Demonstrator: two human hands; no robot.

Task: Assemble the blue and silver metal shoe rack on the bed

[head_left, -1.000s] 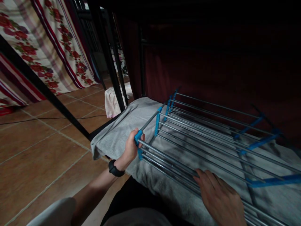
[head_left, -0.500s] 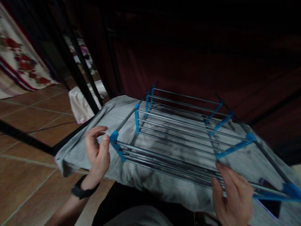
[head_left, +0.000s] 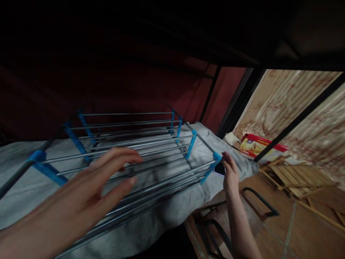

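Note:
A metal-tube rack with blue plastic joints (head_left: 191,145), which looks like a drying rack, stands on a grey cloth (head_left: 185,207). Over its front bars my left hand (head_left: 88,196) reaches in from the left, thumb and fingers apart, holding nothing. At the rack's right front corner is my right hand (head_left: 231,174), fingers stretched out beside the blue joint; whether they touch it I cannot tell. A phone (head_left: 219,168) lies on the cloth behind that corner, partly hidden by the joint and my right hand.
Black metal posts (head_left: 239,95) rise behind the cloth at the right. On the floor lie folded wooden slats (head_left: 303,178) and a black tubular frame (head_left: 260,201). A red and yellow box (head_left: 260,145) is near a striped curtain (head_left: 302,108). Dark red fabric (head_left: 121,86) hangs behind the rack.
My view has swung to the right. My left hand has moved from beside the left front corner to above the bars; my right hand has gone from the front bars to the right front corner.

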